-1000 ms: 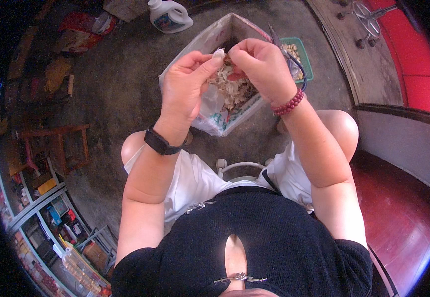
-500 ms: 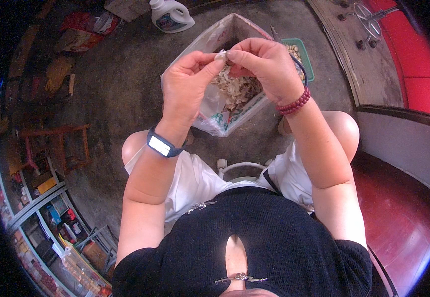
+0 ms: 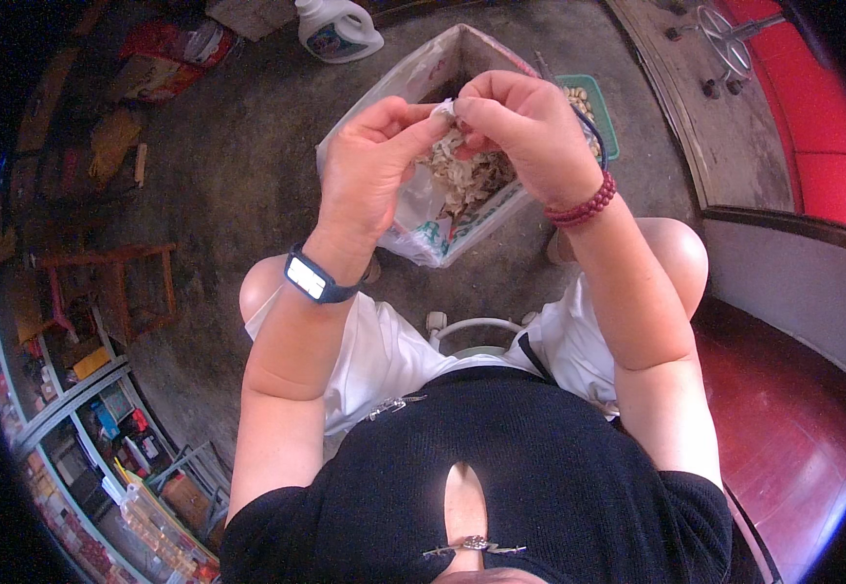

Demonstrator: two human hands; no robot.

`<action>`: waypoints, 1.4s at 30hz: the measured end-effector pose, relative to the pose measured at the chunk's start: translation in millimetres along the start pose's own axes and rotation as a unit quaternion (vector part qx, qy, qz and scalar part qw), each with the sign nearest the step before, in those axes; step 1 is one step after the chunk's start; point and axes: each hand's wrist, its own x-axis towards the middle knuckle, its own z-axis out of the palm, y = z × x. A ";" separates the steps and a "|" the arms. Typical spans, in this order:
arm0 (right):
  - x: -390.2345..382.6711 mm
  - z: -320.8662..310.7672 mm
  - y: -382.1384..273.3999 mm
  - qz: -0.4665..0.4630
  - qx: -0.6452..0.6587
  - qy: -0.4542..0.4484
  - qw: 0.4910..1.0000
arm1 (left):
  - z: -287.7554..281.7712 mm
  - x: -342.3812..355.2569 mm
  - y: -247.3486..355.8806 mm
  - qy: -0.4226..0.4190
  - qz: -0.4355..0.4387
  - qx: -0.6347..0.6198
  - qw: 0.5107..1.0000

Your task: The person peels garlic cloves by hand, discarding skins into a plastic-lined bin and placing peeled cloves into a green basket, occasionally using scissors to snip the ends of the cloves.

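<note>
Above a plastic-lined box, my left hand (image 3: 372, 161) pinches a small whitish garlic clove (image 3: 445, 110) between thumb and forefinger. My right hand (image 3: 525, 131) meets it from the other side, thumb and forefinger pressed on the papery skin of the same clove. The fingertips hide most of the clove. Below both hands, a heap of dry, pale garlic skins (image 3: 470, 183) lies in the box (image 3: 421, 241). A green basket (image 3: 614, 139) of pale cloves (image 3: 579, 99) stands just beyond my right hand, partly hidden by it.
A white jug with a handle (image 3: 338, 31) stands on the concrete floor at the far left. Shelving with many small goods (image 3: 92, 428) lines the left side, near a wooden frame (image 3: 121, 255). At the right are a low wall (image 3: 793, 277) and a wheeled chair base (image 3: 725, 44).
My fingers have shifted slightly on the clove, and the left wrist has turned a little. More loose white skin shows between the fingertips.
</note>
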 end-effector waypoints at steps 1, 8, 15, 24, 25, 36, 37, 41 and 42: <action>-0.6 -0.3 -0.1 0.003 0.009 0.000 1.000 | 4.0 -1.1 2.2 0.000 0.020 0.008 1.000; 0.5 -12.1 -10.9 0.009 0.079 0.040 0.996 | 6.8 -4.8 4.7 0.048 0.152 0.281 0.946; 4.9 -13.3 2.9 -0.005 -0.188 0.060 0.980 | -1.0 -0.2 8.0 0.010 0.014 0.017 1.000; -1.4 -7.5 -12.5 -0.098 -0.222 0.015 0.970 | -1.4 -2.6 6.6 0.005 0.026 0.010 1.000; -1.9 -8.3 -13.6 -0.100 -0.220 0.001 0.970 | 0.1 -2.9 7.0 0.002 0.041 0.033 0.999; -0.3 -17.8 -9.6 -0.105 -0.228 -0.030 0.968 | -6.8 -3.8 3.2 -0.045 0.021 0.073 0.996; -0.3 -17.8 -9.4 -0.109 -0.226 -0.026 0.968 | -6.1 -3.9 4.0 -0.051 0.012 0.058 0.997; 0.1 -13.7 -4.8 -0.118 -0.223 -0.007 0.968 | -12.3 -1.7 7.7 -0.082 -0.041 0.006 0.996; 0.3 -12.0 -3.3 -0.119 -0.223 -0.002 0.967 | -12.1 -1.6 8.1 -0.088 -0.041 -0.014 0.995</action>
